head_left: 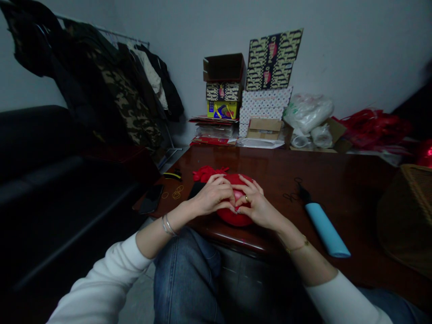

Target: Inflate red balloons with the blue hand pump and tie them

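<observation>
A round red balloon, blown up, sits at the front edge of the dark wooden table. My left hand is over its left side, fingers curled in and pinching near the top. From the other side, my right hand meets it, thumb and fingertips pressed inward on the red rubber. The fingertips of both hands nearly touch, and what lies between them is partly hidden. Just behind my left hand lies a heap of limp red balloons.
To the right lies a light blue pump with a black nozzle. Yellow rubber bands and a dark phone are at left. Stacked boxes and plastic bags line the back. A wicker basket stands far right.
</observation>
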Motion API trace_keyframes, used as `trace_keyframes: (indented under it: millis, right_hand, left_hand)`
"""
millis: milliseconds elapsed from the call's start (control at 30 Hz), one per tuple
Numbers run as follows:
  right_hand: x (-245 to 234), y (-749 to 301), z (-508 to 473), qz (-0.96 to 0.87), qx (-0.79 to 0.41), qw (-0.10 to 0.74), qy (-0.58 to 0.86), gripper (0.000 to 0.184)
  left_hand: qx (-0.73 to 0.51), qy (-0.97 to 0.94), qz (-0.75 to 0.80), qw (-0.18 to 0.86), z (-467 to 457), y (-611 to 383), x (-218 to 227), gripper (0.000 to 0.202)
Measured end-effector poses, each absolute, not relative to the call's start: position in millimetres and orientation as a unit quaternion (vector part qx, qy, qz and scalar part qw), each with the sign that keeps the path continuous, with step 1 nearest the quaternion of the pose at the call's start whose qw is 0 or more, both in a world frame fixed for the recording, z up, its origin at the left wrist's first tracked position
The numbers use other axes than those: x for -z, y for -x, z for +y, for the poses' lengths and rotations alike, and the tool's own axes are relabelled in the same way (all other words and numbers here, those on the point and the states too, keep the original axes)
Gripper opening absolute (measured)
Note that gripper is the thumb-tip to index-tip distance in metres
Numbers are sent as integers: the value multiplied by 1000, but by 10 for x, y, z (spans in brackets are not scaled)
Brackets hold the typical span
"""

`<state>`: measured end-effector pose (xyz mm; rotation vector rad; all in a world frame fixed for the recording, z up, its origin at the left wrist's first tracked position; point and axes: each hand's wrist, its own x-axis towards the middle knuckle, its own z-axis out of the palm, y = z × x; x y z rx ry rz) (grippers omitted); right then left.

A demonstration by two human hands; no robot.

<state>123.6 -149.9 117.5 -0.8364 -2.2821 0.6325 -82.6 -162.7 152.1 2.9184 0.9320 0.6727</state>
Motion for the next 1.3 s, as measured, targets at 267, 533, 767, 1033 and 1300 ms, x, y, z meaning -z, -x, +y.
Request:
trace_keyframes:
  millis: [267,533,767,1033,1300]
  right_hand:
    - [-1212,-1240,-1502,-865,-252,311,302,4]
    - [-1179,-1250,-1479,-864,-250,321,294,2]
    - [-1198,-1224,-1487,-865,-256,309,303,6]
    - [-1157,-1206,-1468,-860,-261,315,304,9]
    - [-1130,-1226,-1479,-856,-261,333,297,10]
  left_hand:
    - [-222,-926,301,44,-1692,836,-1514,29]
    - [-328,-890,294,115,-1613,873,-1405,25]
    - [-372,-878,280,107,-1615,831,-1317,25]
    - [-368,-887,276,-48,-1661,834,-1260,19]
    - [-241,-920,302,-61,-1726,774,-1404,24]
